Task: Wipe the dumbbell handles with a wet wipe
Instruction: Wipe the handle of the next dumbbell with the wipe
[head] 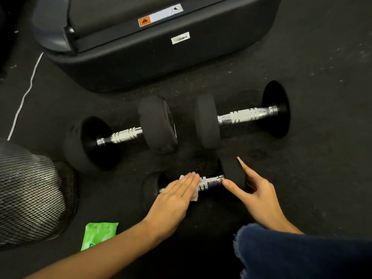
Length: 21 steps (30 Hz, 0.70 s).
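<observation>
Three black dumbbells with chrome handles lie on the dark floor. The small near one (211, 182) is under my hands. My left hand (177, 196) lies flat over the left part of its handle, pressing a white wet wipe (194, 198) onto the bar; only the wipe's edges show. My right hand (255, 194) holds the small dumbbell's right weight (233, 170), thumb at the inner side and index finger stretched along the top. Two larger dumbbells lie behind: one at the left (124, 134) and one at the right (247, 114), neither touched.
A green wet-wipe pack (99, 235) lies on the floor near my left forearm. A big black machine base (161, 57) stands behind the dumbbells. A dark mesh-covered object (30, 192) is at the left. A white cord (24, 97) runs along the floor. Dark blue fabric (302, 252) fills the lower right.
</observation>
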Each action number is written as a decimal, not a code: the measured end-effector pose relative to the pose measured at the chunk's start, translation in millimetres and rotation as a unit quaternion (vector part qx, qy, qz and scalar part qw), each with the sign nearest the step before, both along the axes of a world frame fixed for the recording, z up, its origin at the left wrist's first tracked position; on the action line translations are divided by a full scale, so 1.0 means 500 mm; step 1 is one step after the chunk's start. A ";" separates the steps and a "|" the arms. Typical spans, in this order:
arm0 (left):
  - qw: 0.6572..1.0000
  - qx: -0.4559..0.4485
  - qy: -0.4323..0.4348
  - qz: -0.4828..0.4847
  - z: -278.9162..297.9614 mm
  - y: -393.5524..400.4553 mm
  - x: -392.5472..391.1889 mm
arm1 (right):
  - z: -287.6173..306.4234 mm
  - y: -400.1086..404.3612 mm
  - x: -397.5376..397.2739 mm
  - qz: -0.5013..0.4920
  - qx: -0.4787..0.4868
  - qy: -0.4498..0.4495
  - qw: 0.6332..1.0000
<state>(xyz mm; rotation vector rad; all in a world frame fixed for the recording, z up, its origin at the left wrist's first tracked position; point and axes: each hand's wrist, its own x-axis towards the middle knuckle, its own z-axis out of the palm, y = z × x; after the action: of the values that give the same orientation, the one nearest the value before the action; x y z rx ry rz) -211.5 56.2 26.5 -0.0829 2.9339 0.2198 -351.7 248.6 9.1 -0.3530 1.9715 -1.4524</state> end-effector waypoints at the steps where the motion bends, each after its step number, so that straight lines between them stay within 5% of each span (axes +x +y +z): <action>1: 1.000 0.015 -0.008 0.024 0.003 0.004 -0.009 | 0.000 0.000 -0.002 0.000 -0.001 -0.003 1.000; 4: 0.995 0.023 -0.032 0.094 0.013 0.024 -0.037 | -0.006 0.000 -0.005 -0.001 -0.002 -0.010 1.000; 8: 0.992 0.004 0.044 0.115 0.001 0.029 -0.042 | -0.008 0.002 -0.010 0.001 0.003 -0.011 1.000; 12: 0.985 0.041 0.139 0.097 -0.009 0.051 -0.079 | -0.012 0.001 -0.010 0.006 0.005 0.000 1.000; 17: 0.983 0.070 0.139 0.095 -0.051 0.092 -0.102 | -0.017 0.000 -0.017 0.014 0.003 0.001 1.000; 21: 0.991 -0.054 0.101 0.068 -0.068 0.092 -0.074 | -0.018 0.000 -0.021 0.020 0.016 0.013 1.000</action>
<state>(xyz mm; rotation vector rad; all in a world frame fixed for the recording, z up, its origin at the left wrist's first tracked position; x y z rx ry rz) -248.6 102.0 -7.6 -0.2939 3.1442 0.0940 -362.4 248.6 0.3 -0.3981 1.9947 -1.3970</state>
